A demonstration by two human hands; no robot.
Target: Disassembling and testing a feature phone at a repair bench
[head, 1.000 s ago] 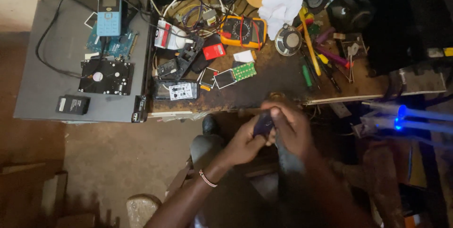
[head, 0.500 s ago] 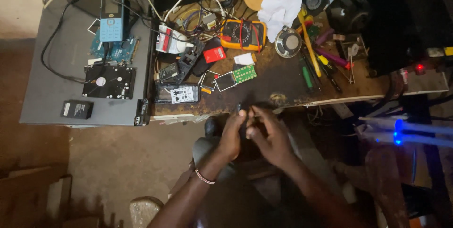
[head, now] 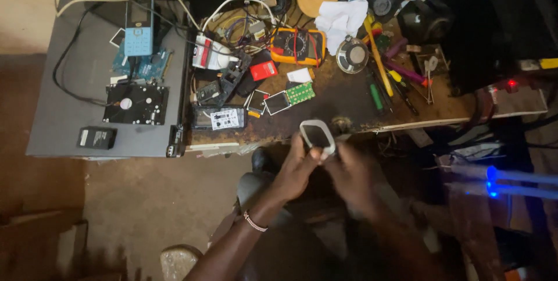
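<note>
Centre of the frame, just below the bench edge: we hold a small rounded-rectangular frame (head: pixel 317 135), pale rim with a dark middle, pinched in the fingers of our left hand (head: pixel 296 170). A beaded bracelet (head: pixel 254 222) sits on that wrist. Our right hand (head: pixel 356 177) is blurred just right of the frame; we cannot tell whether it grips the piece or only touches it.

Containers: we see no true box or tray holding things. Everything lies loose on the worn wooden bench (head: pixel 349 109) across the upper middle.

Packages and labelled pieces, by place:
- A red-and-white oblong pack (head: pixel 204 52), upper centre-left, among white cables.
- A small red rectangular piece (head: pixel 263 70) just right of it.
- A yellow-cased multimeter (head: pixel 297 45), upper centre, leads draped over it.
- A little green circuit board (head: pixel 300 92) beside a white-rimmed screen piece (head: pixel 276 102).
- A white crumpled cloth (head: pixel 342 21) and a round speaker (head: pixel 352 55), upper centre-right.

Left side: a grey slab (head: pixel 64 83) carries a blue keypad phone (head: pixel 139 26), an opened hard drive (head: pixel 136 104) and a small black block with a pale label (head: pixel 96 137).
</note>
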